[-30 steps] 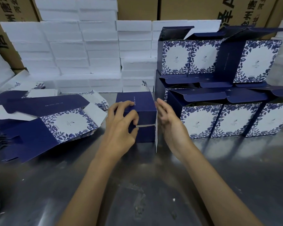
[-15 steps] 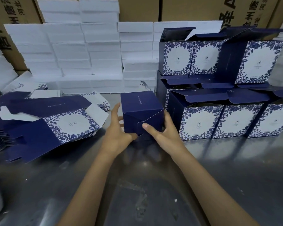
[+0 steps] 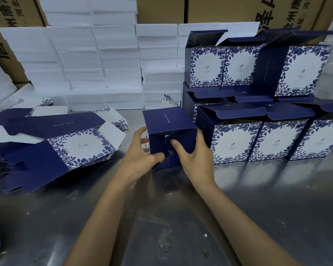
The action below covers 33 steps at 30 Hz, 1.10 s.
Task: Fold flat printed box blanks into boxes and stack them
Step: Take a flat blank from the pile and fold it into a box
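Navy box (image 3: 169,129) sits on the metal table (image 3: 258,208), tilted, between both hands. Left hand (image 3: 142,156) grips its left side, thumb pressing a bottom flap. Right hand (image 3: 194,160) clasps the right side, thumb on the flaps. Flat blanks (image 3: 65,148) lie left of the left hand; finished boxes (image 3: 258,104) stacked right of the right hand.

Steel-looking table (image 3: 258,208) w/ flat blanks (image 3: 52,148), folded boxes (image 3: 236,141), white foam slabs (image 3: 85,73).
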### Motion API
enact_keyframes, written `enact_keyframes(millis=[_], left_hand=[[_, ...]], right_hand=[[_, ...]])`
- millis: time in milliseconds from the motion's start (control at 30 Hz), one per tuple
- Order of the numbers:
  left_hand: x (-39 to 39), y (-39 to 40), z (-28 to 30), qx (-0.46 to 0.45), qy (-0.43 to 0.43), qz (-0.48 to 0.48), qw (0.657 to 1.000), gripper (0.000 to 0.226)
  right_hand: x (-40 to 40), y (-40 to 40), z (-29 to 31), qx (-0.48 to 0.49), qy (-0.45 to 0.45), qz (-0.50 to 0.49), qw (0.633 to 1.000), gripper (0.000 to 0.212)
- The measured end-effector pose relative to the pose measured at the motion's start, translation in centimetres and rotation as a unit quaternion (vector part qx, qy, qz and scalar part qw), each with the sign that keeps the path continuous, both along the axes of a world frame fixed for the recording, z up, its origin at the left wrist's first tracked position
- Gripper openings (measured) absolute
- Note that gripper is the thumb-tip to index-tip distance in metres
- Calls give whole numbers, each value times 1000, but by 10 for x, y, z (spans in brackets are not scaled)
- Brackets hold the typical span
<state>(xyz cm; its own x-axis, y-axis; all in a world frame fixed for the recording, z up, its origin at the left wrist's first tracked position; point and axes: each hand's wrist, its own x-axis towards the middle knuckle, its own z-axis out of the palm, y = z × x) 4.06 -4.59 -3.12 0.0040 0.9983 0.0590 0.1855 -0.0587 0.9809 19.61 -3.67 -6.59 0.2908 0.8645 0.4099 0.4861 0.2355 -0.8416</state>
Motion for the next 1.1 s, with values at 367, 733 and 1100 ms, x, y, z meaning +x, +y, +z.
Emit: enact_keyframes(millis=[367,733,1100], left_hand=[[-4,-6,15,-80,-173,26,981,62],[-18,-3,18,62,-198,166,964,67],[-7,-8,28,22,-128,148,980,42]], right_hand=[[2,-7,11,-62,149,124,979,76],[7,2,12,-59,178,172,967,47],[-6,-26,35,-95,161,178,966,37]])
